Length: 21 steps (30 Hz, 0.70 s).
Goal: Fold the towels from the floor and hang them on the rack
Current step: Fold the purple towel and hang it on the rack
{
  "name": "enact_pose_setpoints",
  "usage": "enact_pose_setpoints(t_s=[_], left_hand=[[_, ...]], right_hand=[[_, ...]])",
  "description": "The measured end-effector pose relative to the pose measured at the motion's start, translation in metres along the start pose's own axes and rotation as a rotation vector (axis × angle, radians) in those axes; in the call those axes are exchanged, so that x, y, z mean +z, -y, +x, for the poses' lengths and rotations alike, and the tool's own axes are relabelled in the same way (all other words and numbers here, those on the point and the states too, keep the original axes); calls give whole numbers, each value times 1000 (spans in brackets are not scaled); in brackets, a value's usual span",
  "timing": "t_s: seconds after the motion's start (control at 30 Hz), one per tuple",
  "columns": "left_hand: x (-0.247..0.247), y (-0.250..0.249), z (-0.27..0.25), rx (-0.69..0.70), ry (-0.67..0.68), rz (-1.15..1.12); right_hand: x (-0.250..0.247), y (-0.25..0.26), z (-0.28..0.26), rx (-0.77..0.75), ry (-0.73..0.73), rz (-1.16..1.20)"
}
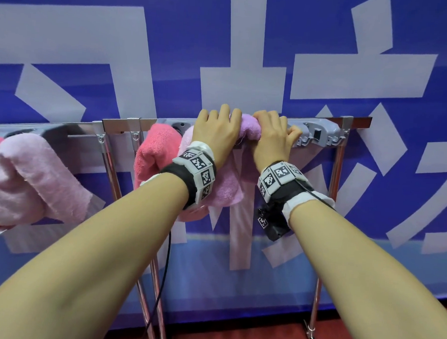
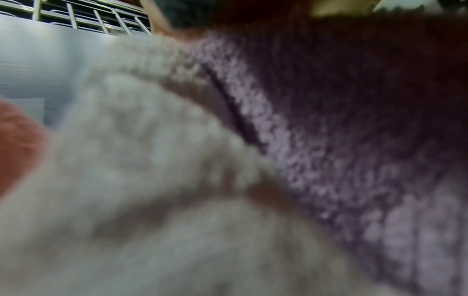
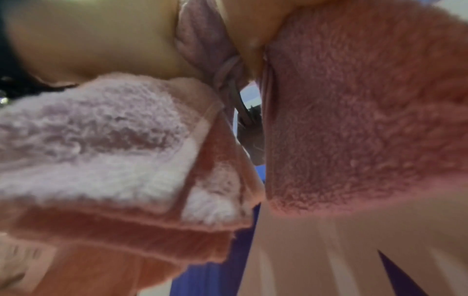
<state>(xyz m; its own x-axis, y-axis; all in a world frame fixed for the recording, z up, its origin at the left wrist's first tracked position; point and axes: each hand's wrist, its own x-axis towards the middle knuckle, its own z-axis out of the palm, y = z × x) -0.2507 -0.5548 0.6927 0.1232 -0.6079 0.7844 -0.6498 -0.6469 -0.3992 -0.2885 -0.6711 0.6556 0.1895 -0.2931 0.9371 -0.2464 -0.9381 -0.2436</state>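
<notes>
A pale pink towel [image 1: 33, 175] is already draped at the far left, a coral towel [image 1: 153, 150] beside the middle. The lilac towel [image 1: 232, 182] is laid over the rack [image 1: 354, 123], bunched at the top. The left hand [image 1: 216, 132] is curled over its fold; the right hand [image 1: 270, 135] is clenched on the bunch, the two almost touching. The bunch is best spread flat along the bar and both hanging halves evened before release, or a slide off is likely.

Bright, even light; wrist views blurred close-up.
</notes>
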Motion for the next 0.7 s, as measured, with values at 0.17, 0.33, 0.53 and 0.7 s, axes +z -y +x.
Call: enact_pose_setpoints(t_s=[0.17,0.33,0.53,0.7], left_hand=[[18,-9,-6,26,135,-21],[38,-10,-25,40,154,-104],[29,-2,-25,-140,195,-75],[34,-5,-25,-102,164,-18]], right_hand=[[9,-11,-17,-77,35,-28],[11,-14,-40,-71,104,52],[15,-1,-31,27,30,199],[17,-4,-31,21,189,91]])
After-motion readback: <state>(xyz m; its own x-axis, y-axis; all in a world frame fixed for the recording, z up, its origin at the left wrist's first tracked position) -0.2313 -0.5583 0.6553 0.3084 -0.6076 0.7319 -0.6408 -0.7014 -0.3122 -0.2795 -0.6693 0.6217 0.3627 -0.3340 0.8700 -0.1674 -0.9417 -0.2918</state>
